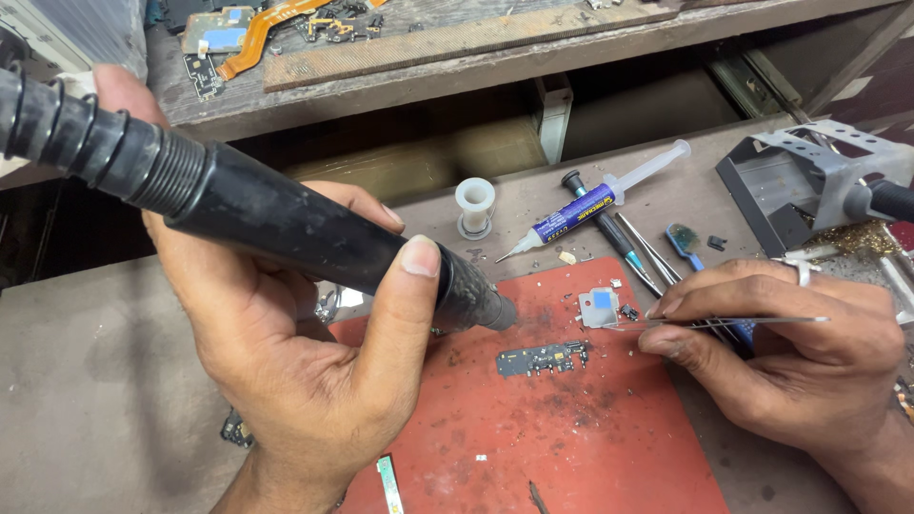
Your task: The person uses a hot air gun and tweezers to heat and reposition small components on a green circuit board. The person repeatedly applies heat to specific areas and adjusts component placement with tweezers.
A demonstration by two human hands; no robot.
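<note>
My left hand (305, 362) grips a thick black hot-air handle (286, 224) with a ribbed hose, its nozzle pointing down and right over a red work mat (533, 447). A small dark circuit board (543, 359) lies on the mat just below the nozzle tip. My right hand (790, 357) pinches thin metal tweezers (724, 324), whose tips touch a small silver shield with a blue patch (599, 306) near the mat's far edge.
A syringe with a blue label (595, 202), a white spool (474, 205), a black-handled tool (609, 233) and a small blue brush (682, 240) lie behind the mat. A grey metal stand (809, 181) sits far right. A shelf with an orange flex cable (262, 38) runs along the back.
</note>
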